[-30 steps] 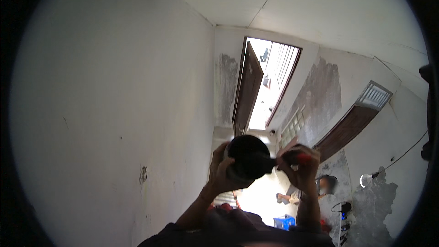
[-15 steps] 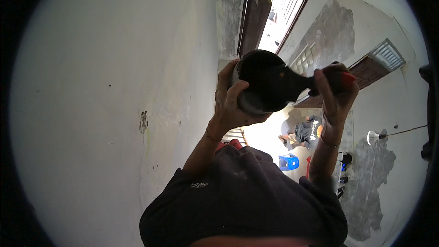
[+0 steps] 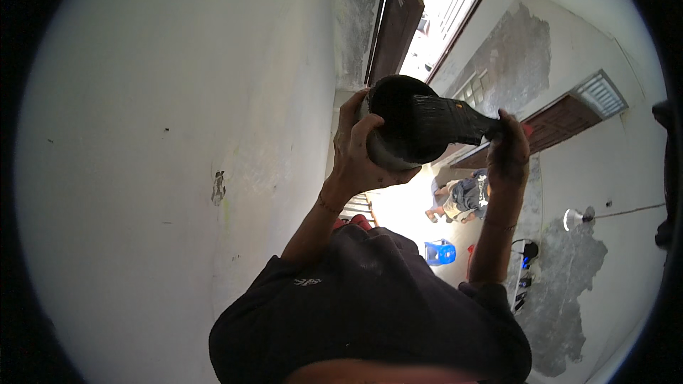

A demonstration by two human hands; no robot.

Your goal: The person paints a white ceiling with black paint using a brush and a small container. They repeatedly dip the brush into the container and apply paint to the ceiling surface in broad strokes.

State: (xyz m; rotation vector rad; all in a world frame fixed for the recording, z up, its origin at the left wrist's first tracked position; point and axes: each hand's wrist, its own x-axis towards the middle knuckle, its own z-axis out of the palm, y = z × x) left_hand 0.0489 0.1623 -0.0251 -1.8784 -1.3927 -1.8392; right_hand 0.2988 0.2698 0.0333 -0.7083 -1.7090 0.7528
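Note:
In front of my chest, my left hand (image 3: 352, 149) grips a round container (image 3: 388, 158) with a pale outside and a very dark inside. Its fingers and thumb wrap around the near left wall. My right hand (image 3: 509, 156), smudged dark, is closed around the handle of a wide, flat paintbrush (image 3: 448, 119). The dark bristles lie across the container's mouth, over its right rim. Whether they touch the rim or any contents, I cannot tell.
A pale wall (image 3: 142, 171) with small chips stands close on my left. Ahead, a brown door (image 3: 395, 25) is ajar. Beyond my right arm are a person (image 3: 466, 195) on the floor, a blue stool (image 3: 440, 252) and a hanging bulb (image 3: 573, 219).
My right hand has shifted left and turned, so the brush's flat bristles now show over the container. My left hand and the container have hardly moved.

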